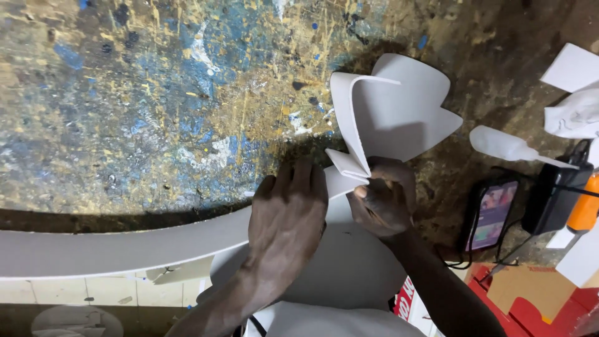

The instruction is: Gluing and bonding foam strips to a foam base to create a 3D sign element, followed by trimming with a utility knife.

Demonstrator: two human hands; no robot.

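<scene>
Here, left hand (288, 215) pressed flat, fingers spread, on a long white foam strip (106, 249) cut off at nine o'clock. Right hand (384, 200) pinching a curled white foam piece (399, 115) at twelve o'clock; fingertips seemingly hidden beneath. Phone (493, 212) at three o'clock.

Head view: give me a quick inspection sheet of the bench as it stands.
Surface: worn bench, scratched, blotched with blue, yellow and white paint.
Job's things: folded white foam sheet standing curled; long white strip running leftwards.
Clutter: white squeeze bottle lying down; phone with lit screen; black block; orange tool; red cardboard.
Hands: left hand flat on the strip; right hand pinching the foam's lower fold.
Cables: black cable by the phone.
Surroundings: tiled floor below the bench edge.
</scene>
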